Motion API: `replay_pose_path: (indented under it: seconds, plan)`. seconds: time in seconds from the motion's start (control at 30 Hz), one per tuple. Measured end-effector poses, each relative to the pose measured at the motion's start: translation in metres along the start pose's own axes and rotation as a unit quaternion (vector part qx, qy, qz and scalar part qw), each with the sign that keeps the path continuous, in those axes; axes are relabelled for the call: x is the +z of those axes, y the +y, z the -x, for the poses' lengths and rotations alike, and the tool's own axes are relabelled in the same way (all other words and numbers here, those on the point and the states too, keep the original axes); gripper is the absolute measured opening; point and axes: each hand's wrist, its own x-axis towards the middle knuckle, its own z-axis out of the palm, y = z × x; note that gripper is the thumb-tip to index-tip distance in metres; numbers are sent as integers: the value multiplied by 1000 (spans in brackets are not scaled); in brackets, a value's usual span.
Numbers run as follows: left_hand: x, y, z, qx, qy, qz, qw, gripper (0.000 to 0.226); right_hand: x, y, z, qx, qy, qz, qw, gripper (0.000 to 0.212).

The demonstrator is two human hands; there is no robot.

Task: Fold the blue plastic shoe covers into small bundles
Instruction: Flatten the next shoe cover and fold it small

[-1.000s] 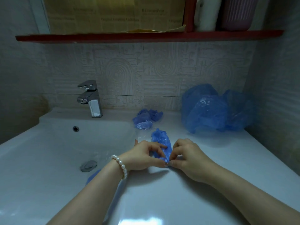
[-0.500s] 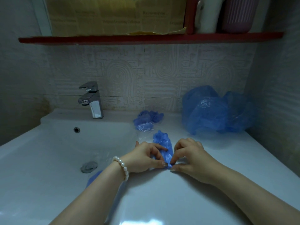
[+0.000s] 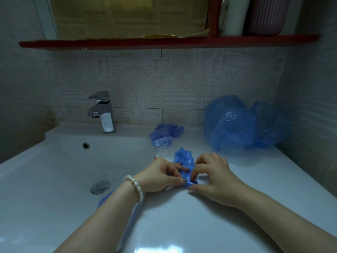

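A crumpled blue plastic shoe cover lies on the white counter between my hands. My left hand, with a pearl bracelet on its wrist, pinches the cover's near end from the left. My right hand pinches the same end from the right, fingers curled over it. Two small blue bundles sit farther back near the wall. A big loose heap of blue shoe covers fills the back right corner.
The white basin with its drain lies to the left, a chrome tap behind it. Something blue shows under my left forearm. A red shelf with containers hangs above.
Both hands keep their pinch on the cover's near end; fingers shifted slightly, and the near end looks a little more folded.
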Motion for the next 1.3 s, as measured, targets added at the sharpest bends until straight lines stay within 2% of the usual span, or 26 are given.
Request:
replay_pose_path:
  seconds: [0.13,0.23,0.33,0.43,0.5,0.6,0.7,0.77,0.87,0.93,1.0,1.07,1.17,1.3]
  plan:
    - [3,1,0,19,10,18,1000,19,-1,1,-6,6,-3,29,1000,14]
    - [3,2,1,21,38,78,996,30,5,-1,-10,45,-38,-6,998,14]
    - [3,3,1,11,22,15,1000,20,9,-1,-13,73,-60,7,996,20]
    - [3,0,-1,10,35,-23,999,5,13,-4,-14,76,-37,36,996,21]
    - [3,-2,-2,10,40,-22,999,9,9,-4,-9,69,-14,16,997,14]
    - [3,-2,-2,8,32,-23,999,7,-4,1,0,27,-2,-44,999,15]
    - [2,-1,-1,7,31,-24,999,6,-8,6,0,-2,-3,12,1000,14]
    - [2,0,0,12,27,-15,999,5,-5,4,-4,1,-5,40,999,14]
    - [5,1,1,33,41,19,998,29,2,1,-10,30,-21,37,999,15]
    - [6,1,1,33,43,17,998,26,6,0,-14,67,-48,12,996,17]
    - [5,-1,-1,26,45,-10,999,14,10,0,-15,82,-52,19,995,18]
    - [5,-3,-2,19,53,-17,998,7,13,1,-12,71,-20,40,996,18]
    - [4,-1,-1,20,54,-12,998,12,7,1,-4,22,33,18,999,18]
    - [5,-2,-1,26,52,-9,998,15,3,5,-5,-15,34,64,997,15]
